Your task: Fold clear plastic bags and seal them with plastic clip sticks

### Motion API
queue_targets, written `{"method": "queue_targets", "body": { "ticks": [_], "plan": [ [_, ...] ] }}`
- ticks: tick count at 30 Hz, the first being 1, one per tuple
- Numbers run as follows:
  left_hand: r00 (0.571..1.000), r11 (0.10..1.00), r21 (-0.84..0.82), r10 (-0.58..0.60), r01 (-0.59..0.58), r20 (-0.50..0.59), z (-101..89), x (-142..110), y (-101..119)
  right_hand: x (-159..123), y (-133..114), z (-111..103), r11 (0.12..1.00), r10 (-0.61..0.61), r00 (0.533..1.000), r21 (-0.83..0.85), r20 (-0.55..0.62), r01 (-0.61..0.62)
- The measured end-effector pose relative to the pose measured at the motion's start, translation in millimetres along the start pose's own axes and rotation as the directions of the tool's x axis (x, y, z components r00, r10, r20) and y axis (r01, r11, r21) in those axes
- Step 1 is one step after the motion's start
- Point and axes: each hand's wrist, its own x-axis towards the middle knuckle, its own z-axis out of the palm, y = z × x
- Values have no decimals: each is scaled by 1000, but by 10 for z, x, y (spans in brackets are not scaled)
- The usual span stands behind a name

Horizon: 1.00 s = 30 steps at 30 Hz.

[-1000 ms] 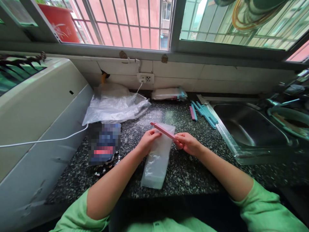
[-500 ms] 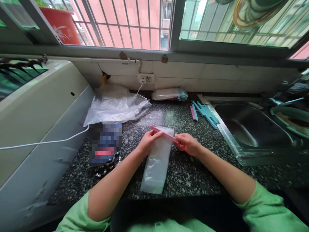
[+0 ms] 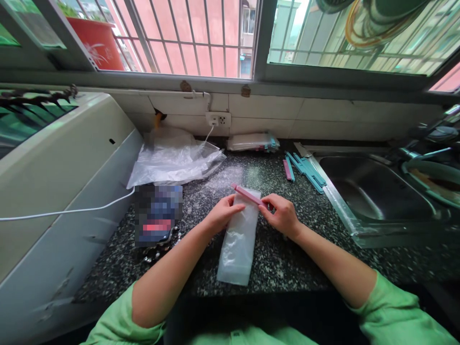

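Note:
A folded clear plastic bag (image 3: 237, 249) hangs between my hands over the counter, its top edge crossed by a pink bag sealing clip (image 3: 247, 195). My left hand (image 3: 223, 213) grips the bag's left side, thumb lying over the front just below the clip. The clip's right end is pinched between the thumb and fingers of my right hand (image 3: 279, 213). Its left end sticks out past the bag, up and to the left. Whether the clip is fully closed on the bag cannot be made out.
Blue bag clips (image 3: 309, 171) and a pink clip (image 3: 287, 169) lie by the sink (image 3: 359, 191). A packet of clips (image 3: 251, 142) rests against the wall. Loose plastic bags (image 3: 172, 158) and a blurred phone (image 3: 158, 215) are at left, with a white cable (image 3: 79, 211).
My left hand has slid off the clip down onto the bag. The clip and the bag have shifted slightly right, and my right hand has turned over the clip's end.

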Motion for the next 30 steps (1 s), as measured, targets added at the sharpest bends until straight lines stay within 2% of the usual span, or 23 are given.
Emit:
{"method": "queue_targets", "body": {
  "ticks": [4, 12, 15, 18, 22, 30],
  "plan": [
    [998, 995, 78, -56, 56, -5, -60, -18, 88, 9, 12, -27, 998, -62, 995, 18, -79, 63],
    [999, 998, 62, -5, 8, -38, -88, -29, 154, 4, 25, -10, 994, -108, 993, 19, -46, 109],
    [999, 1000, 4, 29, -29, -27, -70, -22, 149, 3, 52, -3, 995, -96, 995, 19, -18, 96],
    [997, 991, -120, 47, -54, -60, -48, -6, 139, -1, 79, 5, 996, -91, 996, 3, -5, 91],
    [998, 967, -252, -32, 19, -51, -21, 17, 115, -9, 98, 20, 994, -101, 995, -34, 5, 101],
    [993, 950, -313, -43, 8, -107, 5, 49, 59, -11, 94, 23, 988, -127, 991, -85, 30, 129]
  ]
}}
